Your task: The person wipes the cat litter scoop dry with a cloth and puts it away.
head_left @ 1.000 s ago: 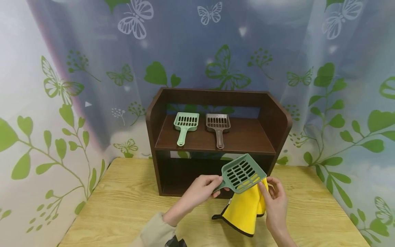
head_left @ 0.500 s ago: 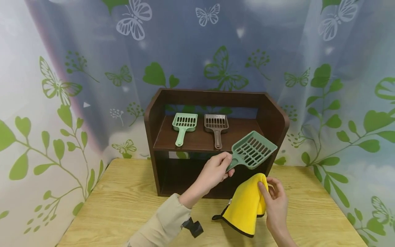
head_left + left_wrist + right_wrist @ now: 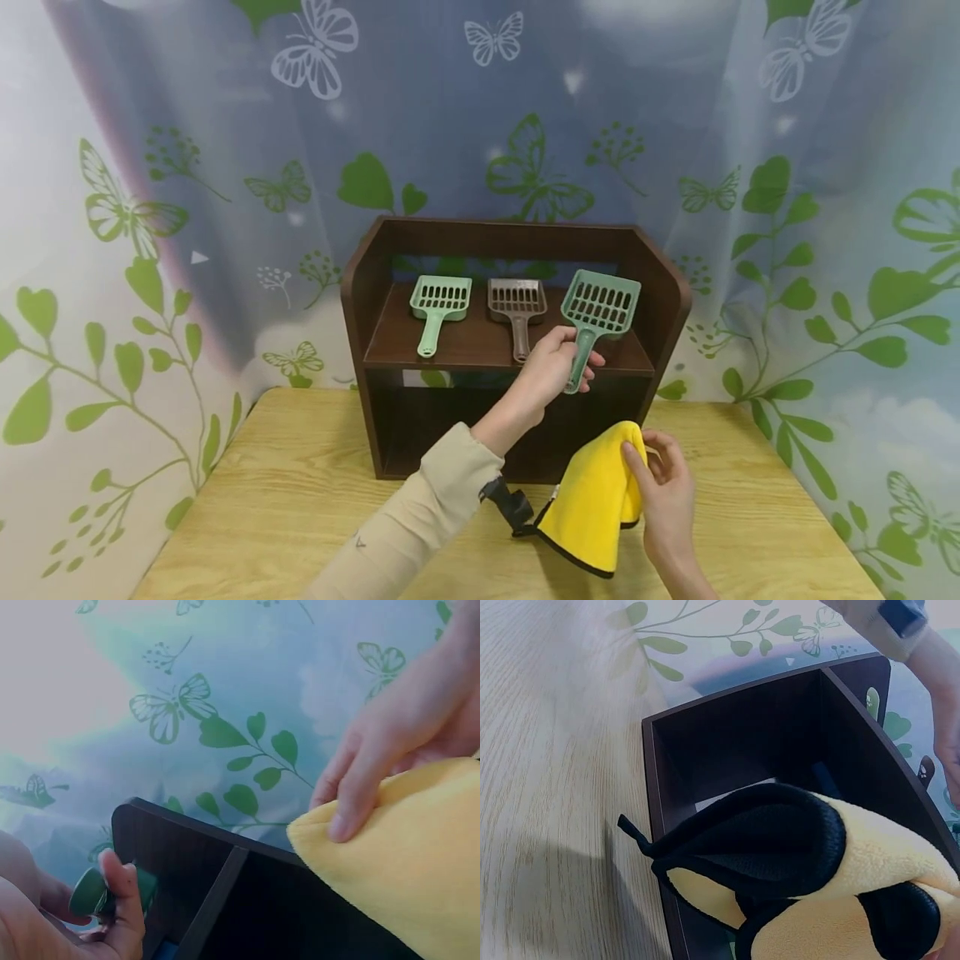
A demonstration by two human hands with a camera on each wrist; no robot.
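Note:
My left hand (image 3: 553, 367) grips the handle of a dark green litter scoop (image 3: 589, 330), its slotted pan over the right part of the upper shelf. Whether the pan touches the shelf board is unclear. On that shelf, to the left, lie a brown litter scoop (image 3: 519, 323) and a light green litter scoop (image 3: 433, 320), handles toward me. Below and to the right, my right hand (image 3: 667, 492) pinches the top of a yellow cloth (image 3: 594, 500) with black edging and a small loop. The cloth hangs in folds in front of the shelf; the right wrist view shows its dark openings (image 3: 742, 832).
A dark brown two-tier shelf (image 3: 510, 365) stands on a light wooden table (image 3: 300, 467). Its lower compartment (image 3: 735, 735) opens toward me behind the cloth. A patterned curtain (image 3: 420, 108) with butterflies and leaves closes off the back and sides.
The left hand has carried the dark green scoop away from the cloth, up and over the upper shelf, turning its pan upward. The right hand still pinches the cloth in nearly the same place.

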